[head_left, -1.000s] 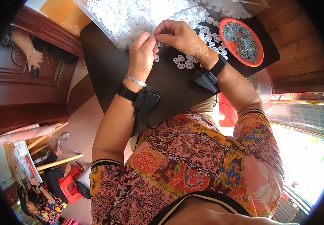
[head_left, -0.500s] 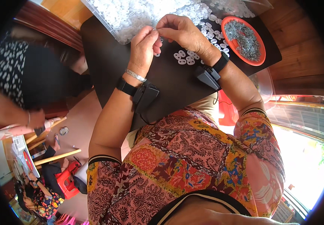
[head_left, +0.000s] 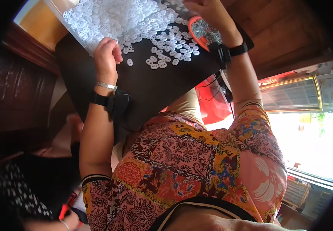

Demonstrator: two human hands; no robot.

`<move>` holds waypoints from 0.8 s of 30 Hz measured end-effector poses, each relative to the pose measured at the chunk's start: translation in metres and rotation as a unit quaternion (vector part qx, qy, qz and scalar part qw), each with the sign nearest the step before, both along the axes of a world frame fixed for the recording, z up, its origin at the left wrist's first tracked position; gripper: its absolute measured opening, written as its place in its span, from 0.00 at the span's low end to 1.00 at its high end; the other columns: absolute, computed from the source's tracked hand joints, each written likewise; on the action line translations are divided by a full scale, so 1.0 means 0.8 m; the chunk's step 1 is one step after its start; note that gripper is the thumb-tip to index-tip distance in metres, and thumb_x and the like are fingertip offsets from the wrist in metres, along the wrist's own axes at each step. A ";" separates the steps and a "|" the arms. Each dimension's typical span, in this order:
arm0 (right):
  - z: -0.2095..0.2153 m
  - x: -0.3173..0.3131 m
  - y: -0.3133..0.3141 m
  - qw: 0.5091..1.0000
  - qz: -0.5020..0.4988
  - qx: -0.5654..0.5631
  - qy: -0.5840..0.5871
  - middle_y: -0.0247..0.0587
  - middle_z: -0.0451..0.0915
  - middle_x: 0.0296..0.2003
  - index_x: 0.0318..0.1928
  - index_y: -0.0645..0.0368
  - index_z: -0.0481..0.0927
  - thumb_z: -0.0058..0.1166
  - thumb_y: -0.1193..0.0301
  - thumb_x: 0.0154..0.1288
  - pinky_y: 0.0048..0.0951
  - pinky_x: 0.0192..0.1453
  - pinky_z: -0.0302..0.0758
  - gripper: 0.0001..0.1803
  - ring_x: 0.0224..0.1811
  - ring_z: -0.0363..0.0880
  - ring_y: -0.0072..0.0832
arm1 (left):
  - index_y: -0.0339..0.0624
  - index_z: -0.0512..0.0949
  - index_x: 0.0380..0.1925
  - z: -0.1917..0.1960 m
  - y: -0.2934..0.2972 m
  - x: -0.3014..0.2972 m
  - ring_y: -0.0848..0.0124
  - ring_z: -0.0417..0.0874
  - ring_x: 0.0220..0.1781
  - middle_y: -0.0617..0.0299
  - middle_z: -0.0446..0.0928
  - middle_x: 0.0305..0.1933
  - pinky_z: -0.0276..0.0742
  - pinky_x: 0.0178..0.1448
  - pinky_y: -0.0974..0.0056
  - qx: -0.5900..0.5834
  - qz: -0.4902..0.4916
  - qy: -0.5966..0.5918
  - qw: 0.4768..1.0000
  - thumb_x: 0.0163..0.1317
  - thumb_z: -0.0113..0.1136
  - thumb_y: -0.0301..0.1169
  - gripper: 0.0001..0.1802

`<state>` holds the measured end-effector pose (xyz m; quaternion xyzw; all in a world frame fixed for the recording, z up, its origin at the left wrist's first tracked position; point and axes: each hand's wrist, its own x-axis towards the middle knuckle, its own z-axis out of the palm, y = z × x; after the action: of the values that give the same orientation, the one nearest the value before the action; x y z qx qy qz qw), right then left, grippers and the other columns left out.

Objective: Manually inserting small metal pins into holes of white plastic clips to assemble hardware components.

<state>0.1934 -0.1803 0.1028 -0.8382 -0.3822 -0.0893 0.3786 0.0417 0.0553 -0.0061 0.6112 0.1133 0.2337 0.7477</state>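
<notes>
My left hand [head_left: 106, 56] is closed in a pinch at the near corner of a clear plastic bin [head_left: 81, 41], with a bit of a small white piece at the fingertips. The bin holds a heap of white oval plastic pieces [head_left: 108, 19] with two holes each. More loose ovals [head_left: 161, 61] lie on the black table beside it. My right hand [head_left: 207, 9] is at the upper edge of the view, past the orange bowl [head_left: 191, 32] of small silvery metal parts. Its fingers are drawn together and partly cut off; what they hold, if anything, does not show.
The black tabletop [head_left: 143, 90] spreads in front of me. A black device is strapped to each wrist, with a cable [head_left: 232, 109] by the right one. Another person in dark patterned clothes [head_left: 35, 181] is at the lower left. A red plastic seat [head_left: 212, 102] stands beyond the table edge.
My hands, earlier together over the table, are now apart: the right has moved up and right past the bowl, the left stays near the bin. The view has shifted, and the other person has moved lower.
</notes>
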 end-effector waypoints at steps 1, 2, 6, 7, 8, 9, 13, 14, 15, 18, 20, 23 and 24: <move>-0.002 0.018 -0.020 0.993 -0.012 -0.093 -0.066 0.43 0.79 0.25 0.32 0.63 0.80 0.56 0.69 0.56 0.30 0.33 0.73 0.09 0.27 0.77 0.29 | 0.44 0.70 0.22 0.002 0.000 0.001 0.78 0.66 0.16 0.67 0.68 0.17 0.58 0.20 0.73 -0.003 -0.003 -0.004 1.000 0.60 0.47 0.34 0.11; -0.008 0.032 -0.039 0.993 -0.017 -0.097 -0.068 0.43 0.79 0.25 0.32 0.63 0.80 0.56 0.69 0.56 0.30 0.33 0.73 0.09 0.27 0.77 0.29 | 0.44 0.70 0.22 0.002 -0.001 0.002 0.78 0.66 0.16 0.67 0.68 0.17 0.58 0.20 0.73 0.003 -0.011 0.000 1.000 0.60 0.47 0.34 0.10; -0.054 0.053 -0.073 0.968 0.004 -0.240 -0.075 0.43 0.82 0.28 0.36 0.59 0.82 0.57 0.63 0.54 0.29 0.38 0.75 0.13 0.31 0.80 0.30 | 0.44 0.70 0.19 0.003 -0.004 -0.003 0.79 0.65 0.14 0.68 0.67 0.15 0.56 0.18 0.74 -0.009 -0.017 0.003 1.000 0.58 0.49 0.32 0.10; -0.063 0.055 -0.076 0.966 0.001 -0.251 -0.057 0.44 0.82 0.29 0.35 0.59 0.82 0.57 0.63 0.53 0.29 0.38 0.75 0.13 0.31 0.80 0.31 | 0.44 0.70 0.19 0.003 -0.004 -0.003 0.79 0.65 0.14 0.68 0.67 0.15 0.56 0.18 0.74 -0.011 -0.019 0.003 1.000 0.58 0.49 0.32 0.10; -0.070 0.055 -0.079 0.965 -0.002 -0.261 -0.038 0.44 0.82 0.29 0.34 0.59 0.81 0.57 0.64 0.52 0.29 0.38 0.75 0.13 0.32 0.81 0.31 | 0.45 0.69 0.19 0.003 -0.005 -0.002 0.79 0.65 0.14 0.68 0.67 0.15 0.56 0.18 0.74 -0.009 -0.021 0.006 1.000 0.58 0.48 0.32 0.10; -0.078 0.054 -0.078 0.966 -0.002 -0.257 -0.028 0.45 0.81 0.29 0.32 0.60 0.81 0.56 0.64 0.50 0.31 0.38 0.75 0.13 0.33 0.81 0.35 | 0.45 0.69 0.18 0.003 -0.005 -0.003 0.79 0.65 0.14 0.69 0.67 0.15 0.56 0.18 0.74 -0.007 -0.024 0.010 1.000 0.58 0.48 0.32 0.10; -0.104 0.062 -0.078 0.932 -0.007 -0.335 -0.134 0.46 0.81 0.29 0.32 0.59 0.81 0.54 0.64 0.50 0.34 0.38 0.74 0.12 0.33 0.80 0.38 | 0.45 0.69 0.18 0.004 -0.008 -0.004 0.80 0.65 0.14 0.69 0.67 0.15 0.57 0.18 0.74 -0.002 -0.026 0.024 0.999 0.58 0.48 0.32 0.11; -0.106 0.059 -0.075 0.929 -0.033 -0.344 -0.132 0.46 0.80 0.29 0.32 0.58 0.81 0.54 0.64 0.50 0.35 0.38 0.74 0.12 0.34 0.79 0.39 | 0.45 0.69 0.17 0.003 -0.008 -0.004 0.80 0.65 0.14 0.69 0.68 0.15 0.57 0.18 0.74 -0.001 -0.025 0.030 0.999 0.58 0.48 0.32 0.11; -0.108 0.058 -0.074 0.925 -0.059 -0.352 -0.130 0.45 0.80 0.30 0.32 0.57 0.81 0.53 0.64 0.50 0.37 0.37 0.74 0.12 0.34 0.79 0.41 | 0.45 0.69 0.17 0.002 -0.008 -0.004 0.80 0.65 0.14 0.68 0.68 0.15 0.57 0.18 0.74 0.000 -0.025 0.036 0.999 0.58 0.48 0.32 0.11; -0.099 0.057 -0.079 0.938 -0.056 -0.331 -0.089 0.46 0.80 0.30 0.32 0.57 0.81 0.53 0.64 0.51 0.38 0.37 0.73 0.12 0.34 0.79 0.41 | 0.45 0.69 0.16 0.001 -0.008 -0.002 0.80 0.65 0.15 0.68 0.68 0.15 0.57 0.18 0.74 -0.003 -0.023 0.041 0.999 0.58 0.48 0.33 0.12; -0.088 0.051 -0.082 0.938 -0.062 -0.330 -0.081 0.46 0.80 0.29 0.33 0.57 0.81 0.53 0.63 0.53 0.38 0.37 0.73 0.12 0.33 0.79 0.42 | 0.45 0.69 0.16 0.001 -0.009 -0.003 0.79 0.65 0.15 0.68 0.67 0.15 0.57 0.18 0.74 0.002 -0.023 0.040 0.999 0.58 0.48 0.33 0.12; -0.092 0.051 -0.087 0.948 -0.065 -0.299 -0.089 0.48 0.79 0.27 0.34 0.58 0.80 0.52 0.62 0.56 0.39 0.37 0.73 0.13 0.31 0.78 0.44 | 0.45 0.69 0.16 0.000 -0.009 -0.004 0.79 0.65 0.15 0.68 0.67 0.15 0.58 0.19 0.74 0.010 -0.033 0.041 0.999 0.58 0.48 0.33 0.12; -0.093 0.051 -0.089 0.955 -0.064 -0.268 -0.106 0.49 0.78 0.26 0.34 0.58 0.79 0.52 0.61 0.57 0.39 0.37 0.73 0.13 0.31 0.78 0.44 | 0.45 0.69 0.16 0.000 -0.009 -0.004 0.79 0.65 0.15 0.68 0.67 0.15 0.58 0.19 0.74 0.012 -0.042 0.042 0.998 0.58 0.48 0.33 0.12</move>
<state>0.2342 -0.2516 0.0281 -0.9173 -0.3758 -0.0956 0.0910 0.0386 0.0484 -0.0063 0.6332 0.1160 0.1778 0.7443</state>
